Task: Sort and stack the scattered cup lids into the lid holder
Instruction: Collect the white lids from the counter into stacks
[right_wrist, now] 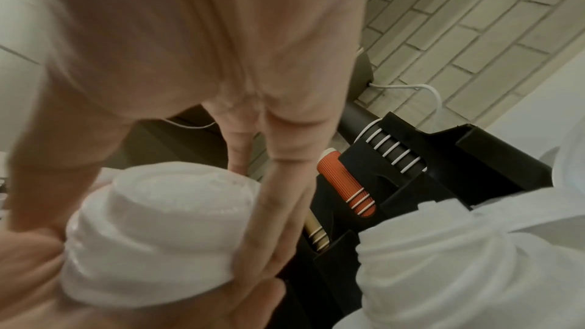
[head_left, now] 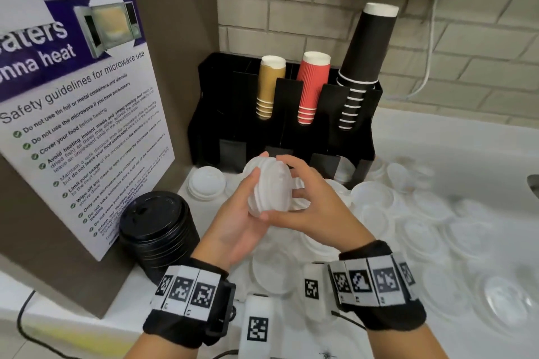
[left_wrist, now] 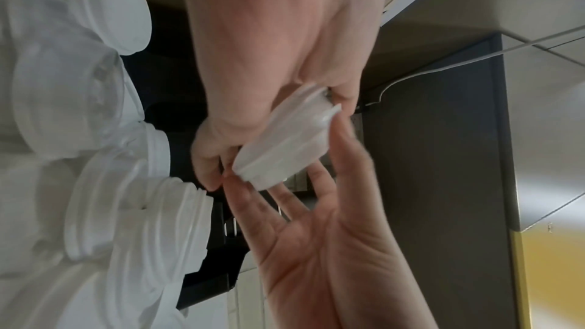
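White counter (head_left: 437,137), blurred loose lids (head_left: 431,230), hand-covered lid stack (head_left: 269,189).

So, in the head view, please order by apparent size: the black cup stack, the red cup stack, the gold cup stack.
1. black cup stack
2. red cup stack
3. gold cup stack, only slightly smaller than the red

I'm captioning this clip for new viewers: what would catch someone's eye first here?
First, the small stack of white lids held between the left hand and right hand at centre. Behind it, the black holder carries gold, red and tall black cup stacks. A stack of black lids stands at left, and loose white lids litter the counter at right.
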A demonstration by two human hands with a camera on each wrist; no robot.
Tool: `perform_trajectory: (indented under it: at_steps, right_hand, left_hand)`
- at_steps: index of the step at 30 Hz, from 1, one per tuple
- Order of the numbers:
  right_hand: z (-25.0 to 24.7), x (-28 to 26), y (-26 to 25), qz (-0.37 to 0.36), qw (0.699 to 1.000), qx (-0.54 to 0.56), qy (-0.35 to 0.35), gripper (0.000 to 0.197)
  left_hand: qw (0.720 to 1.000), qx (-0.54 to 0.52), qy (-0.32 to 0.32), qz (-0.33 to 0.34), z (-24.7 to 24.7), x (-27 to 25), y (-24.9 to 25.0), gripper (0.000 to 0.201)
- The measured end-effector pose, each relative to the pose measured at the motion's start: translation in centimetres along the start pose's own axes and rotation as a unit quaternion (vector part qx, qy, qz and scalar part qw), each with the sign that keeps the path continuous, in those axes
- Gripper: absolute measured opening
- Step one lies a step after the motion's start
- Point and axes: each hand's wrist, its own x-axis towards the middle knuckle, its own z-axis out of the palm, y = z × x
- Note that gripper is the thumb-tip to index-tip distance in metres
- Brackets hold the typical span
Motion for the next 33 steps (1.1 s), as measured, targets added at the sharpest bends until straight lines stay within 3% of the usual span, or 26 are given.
perform_trajectory:
  at_steps: [8,15,18,20,22,24,27,31,33]
  right_hand:
    - [-0.5,0.0,0.3,-0.02,0.999,-0.021,-0.022,0.079]
    - [0.0,0.3,0.0,-0.057,0.996,-0.043,-0.052,0.081]
    - [-0.1,0.6,-0.2,-0.046,0.997,-0.017,-0.057,0.085]
    - [-0.8,1.1,-0.2,-0.015,0.998,-0.041,-0.055,0.073]
    - [-1.6,1.6,-0.2,-0.011,0.987,-0.13,-0.097,0.056]
    - [-1.6,1.9,-0.3,-0.028,0.948,-0.242,-0.205,0.052]
    - [0.6,1.3,-0.5,-0.047,0.86,-0.362,-0.356,0.072]
    - [4.4,-0.2,-0.2,-0.118,0.748,-0.498,-0.424,0.095]
    - [5.3,-0.4,0.1,-0.121,0.702,-0.551,-0.434,0.102]
  left_hand:
    - [1.0,-0.008,-0.001,-0.007,-0.3,-0.1,0.1,0.055]
    - [0.998,0.051,0.026,-0.017,-0.1,-0.1,0.2,0.064]
    - [0.997,0.054,0.043,0.023,-0.3,0.0,0.8,0.066]
    - [0.995,0.052,0.051,0.072,-0.7,0.0,1.9,0.052]
    - [0.99,0.063,0.06,0.112,-0.9,-0.3,3.1,0.045]
    - [0.986,0.072,0.061,0.135,-1.0,-0.6,4.2,0.044]
    - [0.984,0.083,0.054,0.145,-0.8,-0.9,5.0,0.046]
    - [0.983,0.089,0.057,0.148,-0.5,-1.3,5.3,0.046]
    - [0.983,0.09,0.056,0.148,-0.4,-1.4,5.3,0.047]
